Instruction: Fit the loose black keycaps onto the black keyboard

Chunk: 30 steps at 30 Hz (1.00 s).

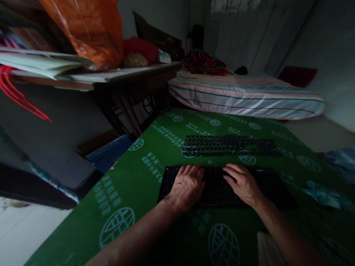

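Observation:
A black keyboard [213, 192] lies flat on the green table, its keys too dark to make out. My left hand [188, 186] rests across its left half, fingers bent together over the far edge and gripping there. Over the right half is my right hand [242, 183], its fingers stretched toward the far edge and the thumb a little apart; nothing shows in it. Beyond the keyboard, loose black keycaps [210, 142] are laid out in several rows on the tabletop.
The green table [155, 155] has printed globe emblems. A crumpled bluish plastic wrapper [327, 195] lies at the right. To the left, a desk [149, 75] carries an orange bag [91, 33] and papers [41, 62]. A bed [244, 92] stands behind.

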{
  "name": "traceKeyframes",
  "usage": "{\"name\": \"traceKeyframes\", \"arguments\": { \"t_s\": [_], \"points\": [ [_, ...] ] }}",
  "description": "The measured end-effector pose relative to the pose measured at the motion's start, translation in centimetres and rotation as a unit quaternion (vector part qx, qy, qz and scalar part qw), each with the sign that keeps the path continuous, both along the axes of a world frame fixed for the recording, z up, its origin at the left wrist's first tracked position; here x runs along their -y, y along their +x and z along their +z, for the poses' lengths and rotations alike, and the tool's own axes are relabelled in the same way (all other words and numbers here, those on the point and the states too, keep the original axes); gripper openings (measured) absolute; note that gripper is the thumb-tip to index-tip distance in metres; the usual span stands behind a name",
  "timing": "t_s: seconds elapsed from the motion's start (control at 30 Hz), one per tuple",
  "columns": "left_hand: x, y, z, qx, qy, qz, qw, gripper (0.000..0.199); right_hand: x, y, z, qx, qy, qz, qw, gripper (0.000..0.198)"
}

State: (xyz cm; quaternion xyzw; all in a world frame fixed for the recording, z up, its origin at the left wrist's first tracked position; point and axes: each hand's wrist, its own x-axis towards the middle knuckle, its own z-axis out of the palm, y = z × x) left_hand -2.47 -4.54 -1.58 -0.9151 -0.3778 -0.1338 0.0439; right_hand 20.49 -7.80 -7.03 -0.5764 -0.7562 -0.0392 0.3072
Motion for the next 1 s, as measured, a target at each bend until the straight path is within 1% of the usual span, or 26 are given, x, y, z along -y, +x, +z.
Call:
{"name": "traceKeyframes", "arguments": {
  "t_s": [0.07, 0.17, 0.3, 0.47, 0.7, 0.9, 1.0],
  "points": [
    [0.9, -1.8, -0.5, 0.010, 0.024, 0.004, 1.000, 0.030, 0.0, 0.0, -0.1, -0.002, 0.002, 0.000, 1.000, 0.026],
    [1.8, -4.2, -1.4, 0.038, 0.065, 0.036, 0.997, 0.025, 0.0, 0.1, -0.2, 0.000, 0.001, 0.000, 1.000, 0.026],
    [2.1, -5.4, -2.0, 0.051, 0.107, 0.050, 0.992, 0.025, 0.0, 0.1, -0.1, 0.002, 0.004, -0.002, 1.000, 0.026],
    [2.1, -5.2, -1.8, 0.031, 0.089, 0.065, 0.993, 0.025, 0.1, 0.0, 0.1, 0.000, 0.005, 0.001, 1.000, 0.026],
    [1.9, -4.7, -1.1, -0.003, 0.072, 0.074, 0.995, 0.029, 0.0, -0.1, 0.3, -0.012, 0.008, 0.002, 1.000, 0.025],
    [1.4, -3.4, -0.6, -0.030, 0.036, 0.117, 0.992, 0.034, 0.0, 0.0, 0.2, -0.006, -0.004, 0.004, 1.000, 0.026],
    [1.3, -2.8, -0.6, -0.035, 0.032, 0.129, 0.991, 0.036, 0.0, 0.0, 0.3, -0.005, -0.004, 0.000, 1.000, 0.025]
  ]
}}
